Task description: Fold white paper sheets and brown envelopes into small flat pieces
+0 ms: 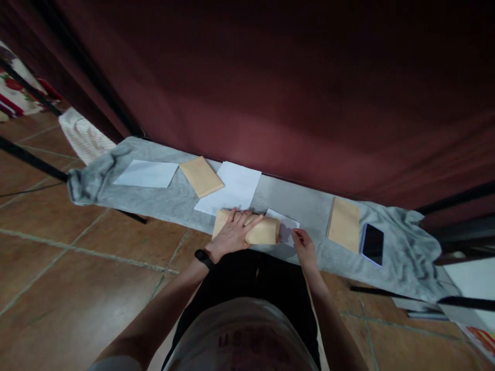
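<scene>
Spread over a tan envelope [267,233] near the front edge of the cloth is my left hand [233,231], palm down with its fingers apart. The right end of this envelope bulges up a little. From that end sticks out a folded white paper [285,226]. My right hand [303,244] pinches the paper's right edge between thumb and fingers. How far the paper reaches inside the envelope is hidden.
A grey cloth [309,206] covers the narrow table. Behind my left hand lie white sheets [240,183] and another tan envelope [201,176]. A white sheet [147,173] is farther left. At right are tan envelopes [344,224] and a phone [373,244]. A dark red curtain [270,103] hangs behind.
</scene>
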### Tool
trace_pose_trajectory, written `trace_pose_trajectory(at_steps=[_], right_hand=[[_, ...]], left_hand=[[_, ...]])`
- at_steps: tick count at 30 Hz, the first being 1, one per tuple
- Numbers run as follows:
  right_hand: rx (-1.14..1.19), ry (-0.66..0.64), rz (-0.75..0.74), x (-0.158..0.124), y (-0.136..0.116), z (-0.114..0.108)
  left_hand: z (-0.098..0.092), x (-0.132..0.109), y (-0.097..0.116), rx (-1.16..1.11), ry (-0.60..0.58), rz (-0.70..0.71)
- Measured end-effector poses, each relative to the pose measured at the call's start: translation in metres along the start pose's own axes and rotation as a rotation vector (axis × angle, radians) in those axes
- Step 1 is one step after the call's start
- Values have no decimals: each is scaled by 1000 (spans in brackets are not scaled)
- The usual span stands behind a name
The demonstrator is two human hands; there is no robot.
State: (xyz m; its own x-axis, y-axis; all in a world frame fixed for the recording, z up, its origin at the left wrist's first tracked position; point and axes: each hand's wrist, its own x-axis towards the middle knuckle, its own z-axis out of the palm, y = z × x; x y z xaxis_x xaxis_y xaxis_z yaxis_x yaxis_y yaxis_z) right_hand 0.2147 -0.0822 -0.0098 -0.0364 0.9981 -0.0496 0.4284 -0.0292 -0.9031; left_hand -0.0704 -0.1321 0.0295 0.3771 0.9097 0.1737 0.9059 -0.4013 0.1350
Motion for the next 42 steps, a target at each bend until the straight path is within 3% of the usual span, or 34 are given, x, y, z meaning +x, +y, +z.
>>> trace_pose_trajectory(at_steps=[3, 7, 11, 24, 32, 38, 42], right_hand=[[-377, 120, 43, 13, -2, -4], [-712, 99, 159, 20, -11, 8], [-805, 69, 185, 23, -14, 17], [-952, 61, 109, 27, 3, 14], [-771, 68, 200, 26, 0, 16], [-371, 18, 165, 35, 15, 2], [-23, 188, 143, 32, 32, -13]], left_hand=[[4, -5, -14, 31, 26, -75], [12, -8, -21, 62, 31, -124], [14, -6, -17, 95, 14, -105], [6, -7, -9, 126, -48, -86], [11, -8, -8, 136, -49, -93], [11, -9, -9, 106, -57, -112], [14, -8, -13, 46, -74, -142]])
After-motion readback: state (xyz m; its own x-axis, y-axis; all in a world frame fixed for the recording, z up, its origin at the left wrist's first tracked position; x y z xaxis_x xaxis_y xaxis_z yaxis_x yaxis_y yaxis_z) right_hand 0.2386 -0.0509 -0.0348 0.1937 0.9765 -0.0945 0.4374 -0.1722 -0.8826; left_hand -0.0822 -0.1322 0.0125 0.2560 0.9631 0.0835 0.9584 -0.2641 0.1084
